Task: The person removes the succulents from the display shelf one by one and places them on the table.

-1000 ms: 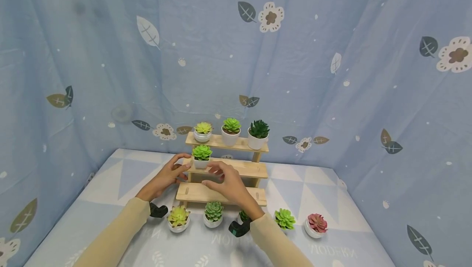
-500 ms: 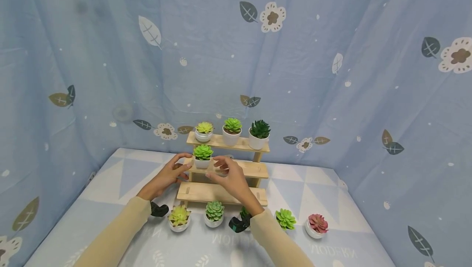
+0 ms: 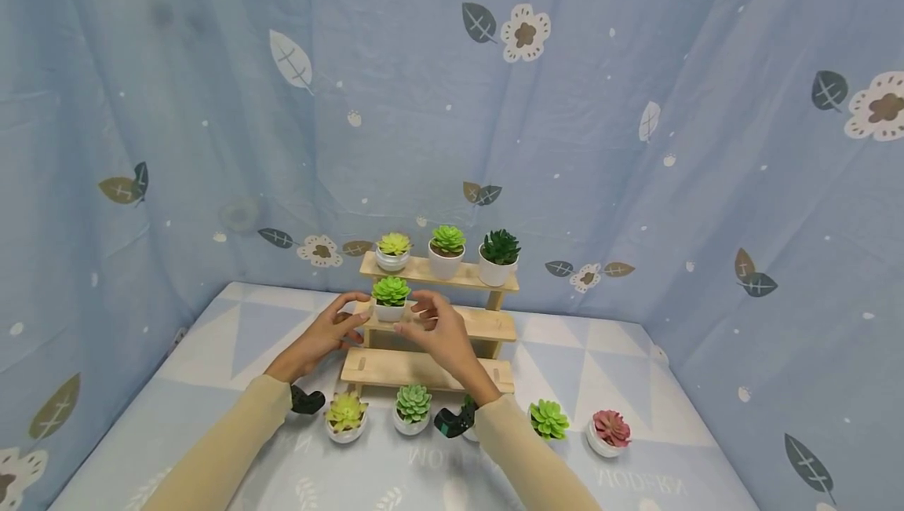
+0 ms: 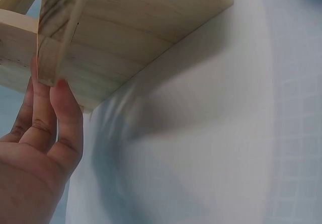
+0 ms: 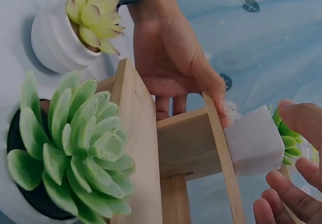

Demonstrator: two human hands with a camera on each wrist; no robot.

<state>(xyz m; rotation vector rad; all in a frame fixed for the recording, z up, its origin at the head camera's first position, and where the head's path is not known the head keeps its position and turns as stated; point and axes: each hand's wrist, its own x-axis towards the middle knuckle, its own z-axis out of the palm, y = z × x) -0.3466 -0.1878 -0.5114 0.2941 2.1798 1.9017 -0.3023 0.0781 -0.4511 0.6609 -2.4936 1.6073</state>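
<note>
One potted succulent [image 3: 390, 297] sits at the nine o'clock end of the middle shelf [image 3: 480, 324], head view. Left wrist: the left hand [image 4: 37, 156] appears to pinch that end, best held steady. Right wrist: the right hand [image 5: 308, 174], loosely spread and just clear of the succulent, should nudge only gently.

matt, grained wooden stand [image 3: 417, 370]; smooth pot [image 5: 254, 141]; cloth curtain [image 3: 395, 87]

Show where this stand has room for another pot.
Bottom shelf: bare wherever it shows, behind the tabletop pots. Middle shelf: bare from the right grip to its right end. Crowded: top shelf, three pots; middle shelf's left end, white pot beside left grip.
</note>
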